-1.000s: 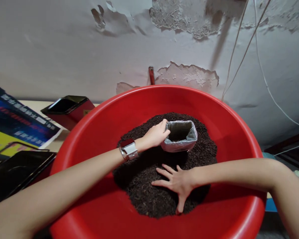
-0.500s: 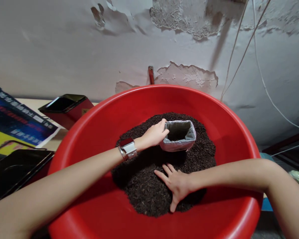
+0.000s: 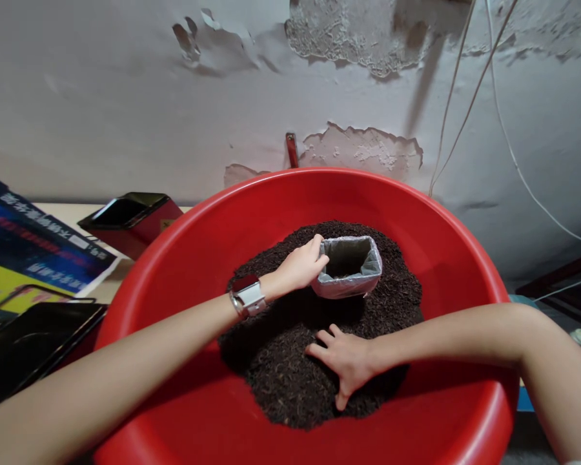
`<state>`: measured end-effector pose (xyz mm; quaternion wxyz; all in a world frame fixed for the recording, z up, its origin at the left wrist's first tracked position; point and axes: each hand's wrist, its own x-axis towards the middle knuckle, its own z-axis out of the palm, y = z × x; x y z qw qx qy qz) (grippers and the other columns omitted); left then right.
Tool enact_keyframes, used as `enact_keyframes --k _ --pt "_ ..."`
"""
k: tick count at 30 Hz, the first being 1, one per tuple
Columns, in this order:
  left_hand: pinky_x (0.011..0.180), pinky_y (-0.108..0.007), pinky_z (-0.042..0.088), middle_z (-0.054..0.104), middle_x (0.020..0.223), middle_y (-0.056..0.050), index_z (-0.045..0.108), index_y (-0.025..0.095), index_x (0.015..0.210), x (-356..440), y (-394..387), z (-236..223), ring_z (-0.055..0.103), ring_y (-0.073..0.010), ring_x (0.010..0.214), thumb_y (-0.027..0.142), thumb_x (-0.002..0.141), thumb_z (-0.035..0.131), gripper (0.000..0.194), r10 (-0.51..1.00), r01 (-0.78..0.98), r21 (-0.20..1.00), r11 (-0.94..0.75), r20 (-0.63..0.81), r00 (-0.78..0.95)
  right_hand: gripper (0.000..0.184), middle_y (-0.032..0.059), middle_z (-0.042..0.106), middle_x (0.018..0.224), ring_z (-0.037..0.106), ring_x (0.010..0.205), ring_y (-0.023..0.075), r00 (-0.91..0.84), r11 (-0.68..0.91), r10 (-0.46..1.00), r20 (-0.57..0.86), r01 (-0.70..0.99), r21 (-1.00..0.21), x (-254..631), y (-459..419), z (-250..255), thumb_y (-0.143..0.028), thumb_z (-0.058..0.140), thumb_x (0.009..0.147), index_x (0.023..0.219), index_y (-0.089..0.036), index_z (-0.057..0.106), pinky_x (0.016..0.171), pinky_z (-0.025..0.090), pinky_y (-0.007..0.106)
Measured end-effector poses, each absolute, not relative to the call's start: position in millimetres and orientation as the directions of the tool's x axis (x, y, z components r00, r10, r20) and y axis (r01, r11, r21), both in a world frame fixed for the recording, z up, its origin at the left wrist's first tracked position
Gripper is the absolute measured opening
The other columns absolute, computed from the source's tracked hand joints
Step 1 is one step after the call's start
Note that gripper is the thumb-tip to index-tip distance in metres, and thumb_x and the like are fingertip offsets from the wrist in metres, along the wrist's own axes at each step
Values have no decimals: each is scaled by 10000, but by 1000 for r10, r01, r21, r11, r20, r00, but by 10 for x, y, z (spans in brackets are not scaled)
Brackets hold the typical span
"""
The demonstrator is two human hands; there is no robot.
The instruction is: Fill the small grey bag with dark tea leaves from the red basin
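Observation:
A big red basin (image 3: 430,245) holds a heap of dark loose tea leaves (image 3: 281,368). On the heap stands a small square container lined with a silvery bag (image 3: 348,266), its mouth open and facing up. My left hand (image 3: 297,266), with a white watch at the wrist, grips the container's left rim. My right hand (image 3: 346,361) rests on the leaves just in front of the container, its fingertips curling into the pile and the thumb pointing toward me.
A red box with a black lid (image 3: 130,216) stands to the left of the basin. A blue and yellow printed sheet (image 3: 29,248) and a black tray (image 3: 24,342) lie further left. Thin cables (image 3: 469,103) hang down the peeling wall behind.
My right hand has drawn its spread fingers together and slid slightly toward the container, digging into the leaves. My left hand and the container have stayed put.

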<state>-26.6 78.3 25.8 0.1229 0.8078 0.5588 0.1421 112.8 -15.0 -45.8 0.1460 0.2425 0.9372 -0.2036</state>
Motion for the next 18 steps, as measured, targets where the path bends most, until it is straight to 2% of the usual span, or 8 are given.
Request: enact_keyframes --k 5,7,11,13,15,18 --pt "741 -336 449 600 997 -130 397 144 1064 -268 775 267 606 -251 868 240 806 321 285 938 855 390 -342 84 337 902 192 423 1171 421 1069 389 -850 793 393 -350 506 -338 1146 -123 -455 -470 746 502 1249 -134 369 735 469 505" --pt "755 -340 448 595 1010 -140 392 137 1074 -268 775 272 602 -255 891 236 805 322 295 937 857 384 -344 83 340 940 191 393 1215 400 1108 396 -838 752 401 -370 532 -390 1158 -108 -470 -463 745 509 1293 -159 325 778 445 531" --pt "761 -349 449 594 1022 -143 387 132 1091 -266 778 275 603 -257 890 231 807 319 308 937 866 363 -344 75 341 1277 241 95 1412 161 1248 494 -786 654 362 -501 597 -464 1170 -103 -524 -557 748 408 1407 -233 22 837 319 666" --pt "762 -349 449 597 1017 -136 386 136 1095 -267 780 268 605 -255 886 231 810 317 308 939 868 360 -340 76 336 1292 246 27 1432 112 1264 497 -785 656 350 -511 595 -464 1172 -110 -556 -561 742 429 1409 -245 -37 843 296 680" --pt "760 -351 449 598 1006 -134 385 136 1091 -269 786 255 604 -258 888 230 808 318 305 939 867 363 -342 84 334 1238 255 115 1414 186 1246 483 -816 697 358 -454 557 -451 1172 -117 -583 -528 747 463 1415 -216 19 841 336 645" --pt "739 -353 449 601 979 -137 394 135 1058 -274 795 239 606 -267 867 238 805 318 283 937 863 367 -347 90 338 1148 262 322 1297 361 1143 440 -857 770 365 -364 498 -399 1171 -120 -600 -489 760 477 1392 -133 165 797 419 555"
